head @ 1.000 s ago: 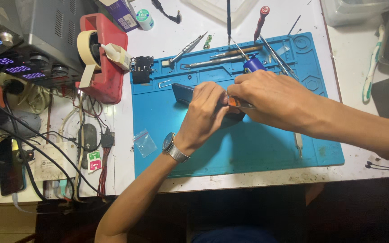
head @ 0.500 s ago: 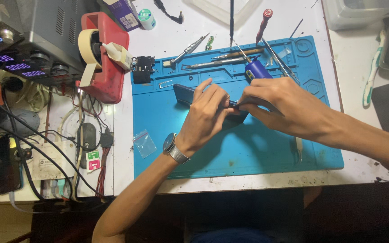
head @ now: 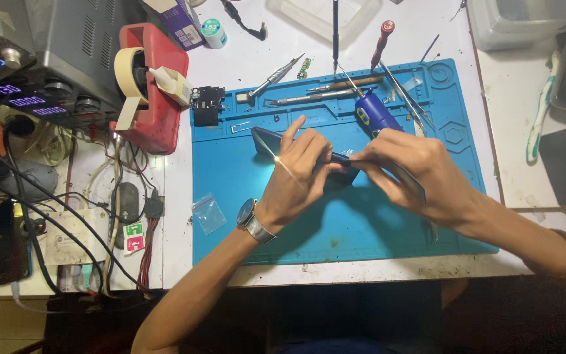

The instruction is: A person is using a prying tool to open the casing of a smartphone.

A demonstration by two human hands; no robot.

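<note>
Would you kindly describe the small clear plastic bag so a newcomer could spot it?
Start at the blue work mat. Near its lower left part, left of the wristwatch, lies the small clear bag. It is the only flat, see-through item there, away from the metal tools.

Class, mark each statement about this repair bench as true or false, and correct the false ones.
1. Both hands are on a dark phone over the blue mat. True.
2. The left hand wears a wristwatch. True.
3. The tape roll sits on a green holder. False: the tape dispenser is red.
4. The right hand is resting off the mat. False: it is at the phone, above the mat.
5. A small clear bag lies on the mat's left edge. True.
</note>
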